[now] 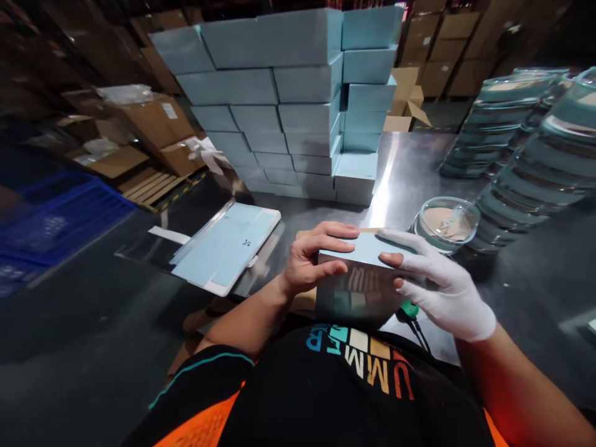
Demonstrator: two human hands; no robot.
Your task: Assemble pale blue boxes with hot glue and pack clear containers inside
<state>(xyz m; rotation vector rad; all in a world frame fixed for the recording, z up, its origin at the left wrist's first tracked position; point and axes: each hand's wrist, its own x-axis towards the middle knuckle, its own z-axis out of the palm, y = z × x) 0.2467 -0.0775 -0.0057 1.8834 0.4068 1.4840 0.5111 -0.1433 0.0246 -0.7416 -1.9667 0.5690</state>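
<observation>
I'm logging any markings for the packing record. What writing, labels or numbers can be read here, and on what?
"UMMER", upside down in coloured letters, on the black shirt.
A small dark handwritten mark on the flat blue sheet: too small to read.
White label on a brown carton: blurred, unreadable.
The blue box in both hands: no text.

Warehouse packing station: stacked blue boxes [298, 105], cardboard cartons [153, 124], steel table [410, 161].

ahead: box stack [298, 105] blocks | right: glass dish [447, 222], lid stacks [526, 149] | left: open
</observation>
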